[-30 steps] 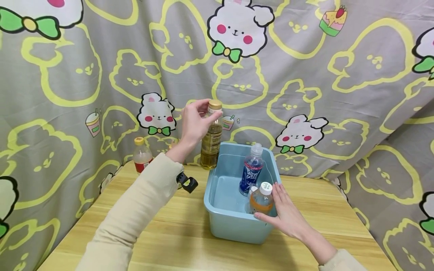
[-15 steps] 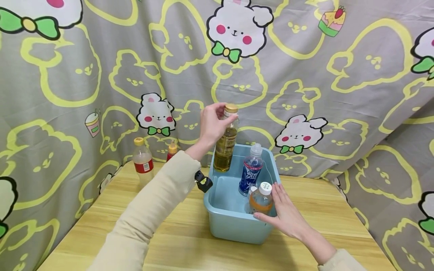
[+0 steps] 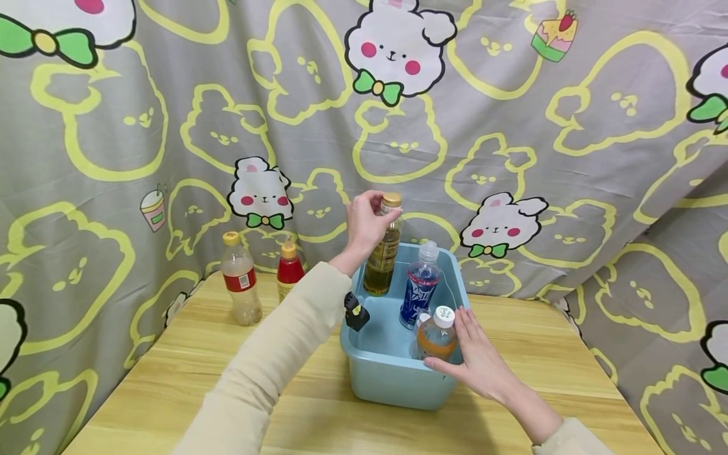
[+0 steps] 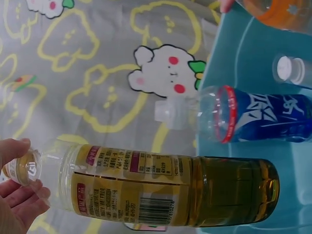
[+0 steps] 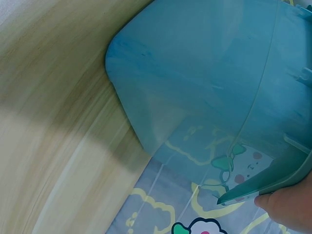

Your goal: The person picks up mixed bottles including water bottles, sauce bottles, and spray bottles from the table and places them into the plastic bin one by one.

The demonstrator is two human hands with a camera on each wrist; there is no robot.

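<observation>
My left hand (image 3: 366, 222) pinches the neck of a bottle of golden liquid (image 3: 382, 259), just under its gold cap. That bottle hangs upright inside the back left part of a light blue plastic bin (image 3: 398, 382); its printed label and barcode show in the left wrist view. Beside it in the bin leans a clear-capped bottle with a blue label (image 4: 273, 114). Nearer the front right corner are a white-capped bottle with an orange band (image 3: 436, 344) and a smaller white-capped bottle (image 4: 291, 69). My right hand (image 3: 483, 363) rests with extended fingers along the bin's front right rim.
On the wooden table (image 3: 182, 392), left of the bin, stand a yellow-capped bottle with a red label (image 3: 240, 281) and a red squeeze bottle (image 3: 290, 272), partly behind my left sleeve. A patterned grey curtain (image 3: 318, 139) hangs closely around the table's back and sides.
My left hand has carried the bottle of golden liquid right, from beside the bin's left rim to inside it, and then lowered it. The red squeeze bottle has come into sight. My right hand stays put.
</observation>
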